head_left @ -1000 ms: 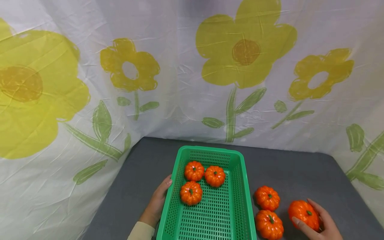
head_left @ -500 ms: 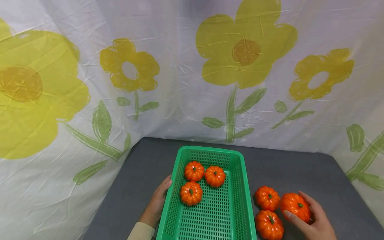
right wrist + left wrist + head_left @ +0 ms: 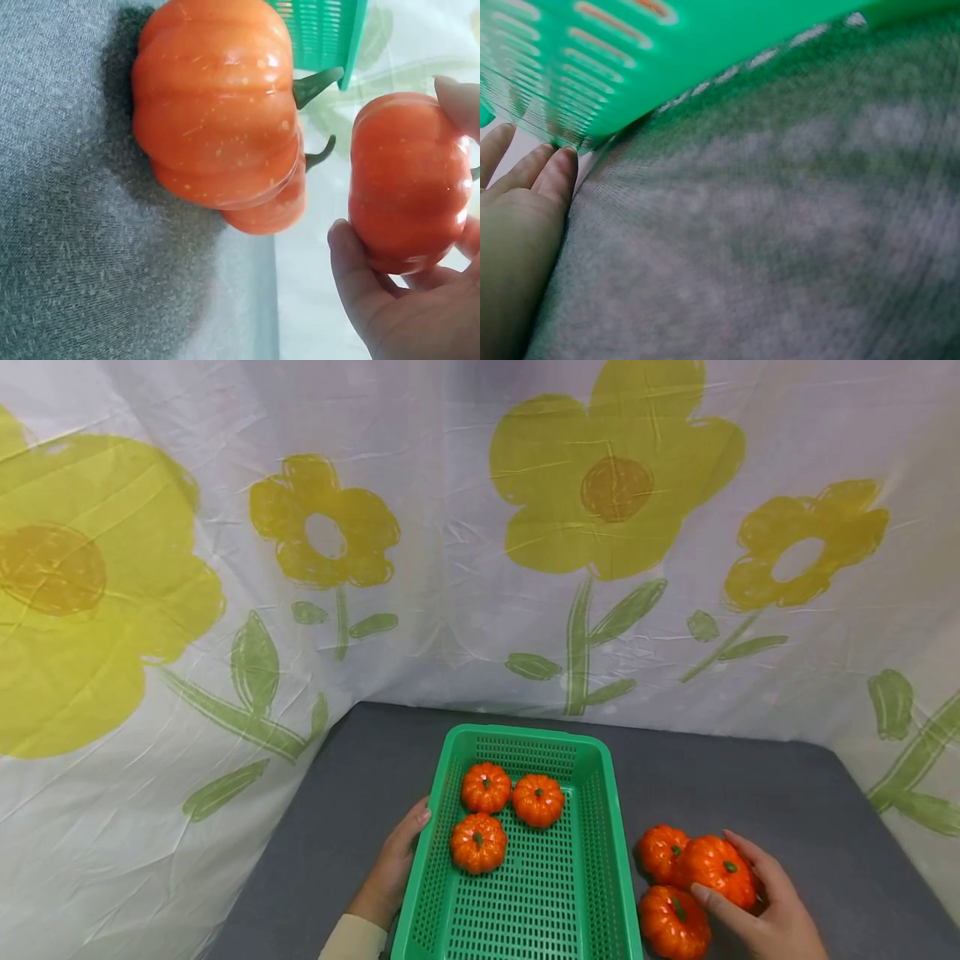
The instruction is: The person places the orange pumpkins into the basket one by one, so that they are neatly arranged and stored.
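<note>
A small orange toy pumpkin [image 3: 717, 870] with a green stem is held by my right hand [image 3: 772, 902], thumb on one side and fingers on the other. In the right wrist view this held pumpkin [image 3: 409, 180] is raised above the grey cloth. Beside it on the cloth sit a near pumpkin [image 3: 672, 922] and a far pumpkin [image 3: 660, 852], partly overlapped by the held one. My left hand [image 3: 395, 856] rests against the left side of a green basket [image 3: 621, 860], its fingers [image 3: 557, 176] extended at the slotted wall. Three pumpkins [image 3: 478, 843] lie in the basket's far left part.
Dark grey cloth [image 3: 757, 793] covers the table under the basket and pumpkins. A white curtain with yellow flowers [image 3: 450, 635] hangs behind and along both sides of the table.
My right hand has moved left with its pumpkin, toward the two on the cloth, and the held pumpkin now overlaps the far one. My left hand and the basket stay put.
</note>
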### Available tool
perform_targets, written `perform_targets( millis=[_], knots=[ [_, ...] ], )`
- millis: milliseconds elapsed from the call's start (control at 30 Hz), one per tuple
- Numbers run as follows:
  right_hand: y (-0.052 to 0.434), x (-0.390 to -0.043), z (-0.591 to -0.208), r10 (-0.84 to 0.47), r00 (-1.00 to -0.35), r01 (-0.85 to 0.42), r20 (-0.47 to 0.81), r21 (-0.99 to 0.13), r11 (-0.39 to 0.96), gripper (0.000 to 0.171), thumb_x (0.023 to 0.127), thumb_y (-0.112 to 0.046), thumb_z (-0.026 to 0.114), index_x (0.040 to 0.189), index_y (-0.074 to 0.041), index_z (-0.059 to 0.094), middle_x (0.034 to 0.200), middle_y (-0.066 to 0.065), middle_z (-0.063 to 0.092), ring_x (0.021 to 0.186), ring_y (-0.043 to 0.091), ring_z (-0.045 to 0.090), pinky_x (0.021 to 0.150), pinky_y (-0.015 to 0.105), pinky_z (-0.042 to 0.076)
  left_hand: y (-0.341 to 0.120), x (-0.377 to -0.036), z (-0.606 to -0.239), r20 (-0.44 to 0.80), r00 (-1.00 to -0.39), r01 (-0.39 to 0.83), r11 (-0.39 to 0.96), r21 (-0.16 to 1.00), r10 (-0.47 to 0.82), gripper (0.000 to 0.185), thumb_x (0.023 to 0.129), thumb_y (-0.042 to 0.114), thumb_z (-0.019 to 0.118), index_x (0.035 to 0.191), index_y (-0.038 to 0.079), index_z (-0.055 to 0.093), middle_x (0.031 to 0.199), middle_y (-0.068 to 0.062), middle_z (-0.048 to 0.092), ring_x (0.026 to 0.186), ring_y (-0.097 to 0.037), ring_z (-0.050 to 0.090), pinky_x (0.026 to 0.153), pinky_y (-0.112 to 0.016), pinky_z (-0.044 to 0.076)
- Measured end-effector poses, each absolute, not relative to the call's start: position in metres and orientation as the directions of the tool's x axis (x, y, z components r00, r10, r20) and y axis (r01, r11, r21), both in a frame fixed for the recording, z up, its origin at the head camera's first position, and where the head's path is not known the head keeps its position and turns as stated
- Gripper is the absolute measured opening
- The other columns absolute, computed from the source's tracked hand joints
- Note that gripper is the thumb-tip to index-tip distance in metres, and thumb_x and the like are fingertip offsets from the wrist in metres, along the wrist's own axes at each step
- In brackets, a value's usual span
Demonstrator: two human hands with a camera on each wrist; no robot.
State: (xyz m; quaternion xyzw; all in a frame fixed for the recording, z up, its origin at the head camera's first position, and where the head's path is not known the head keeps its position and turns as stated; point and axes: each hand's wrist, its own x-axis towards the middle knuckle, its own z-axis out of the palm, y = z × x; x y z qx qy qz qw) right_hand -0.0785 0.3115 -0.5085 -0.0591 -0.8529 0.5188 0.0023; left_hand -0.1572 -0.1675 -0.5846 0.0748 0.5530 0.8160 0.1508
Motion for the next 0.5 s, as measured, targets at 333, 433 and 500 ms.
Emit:
perform_targets(
  millis=[333, 433, 500],
  knots=[
    [0.299, -0.079, -0.499, 0.111, -0.991, 0.124, -0.080, -0.873, 0.471, 0.089, 0.100, -0.022, 0.085, 0.166, 0.002, 0.029, 0.151, 0.031, 0.045, 0.100, 0.006, 0.064, 0.076, 0.032, 0.061, -0.167, -0.157, -0.584, -0.055, -0.942, -0.174, -0.341, 0.924, 0.331, 0.066, 0.118, 0.040, 0.032, 0.174, 0.008, 0.017, 0.172, -0.025, 0.024, 0.143, -0.030, 0.050, 0.110, -0.044, 0.049],
    [0.294, -0.077, -0.498, 0.121, -0.991, 0.107, -0.055, -0.873, 0.476, 0.088, 0.099, -0.021, 0.086, 0.166, 0.000, 0.032, 0.152, 0.029, 0.045, 0.100, 0.005, 0.063, 0.076, 0.031, 0.061, -0.168, -0.157, -0.584, -0.061, -0.941, -0.181, -0.344, 0.921, 0.333, 0.066, 0.118, 0.041, 0.033, 0.174, 0.009, 0.018, 0.172, -0.025, 0.025, 0.141, -0.030, 0.052, 0.109, -0.045, 0.050],
    [0.291, -0.076, -0.497, 0.122, -0.992, 0.088, -0.033, -0.876, 0.475, 0.086, 0.098, -0.019, 0.086, 0.165, -0.001, 0.034, 0.151, 0.028, 0.047, 0.100, 0.004, 0.062, 0.075, 0.031, 0.061, -0.168, -0.157, -0.584, -0.061, -0.941, -0.182, -0.344, 0.921, 0.334, 0.066, 0.118, 0.041, 0.034, 0.174, 0.009, 0.019, 0.172, -0.025, 0.026, 0.140, -0.030, 0.053, 0.109, -0.045, 0.050]
  ],
)
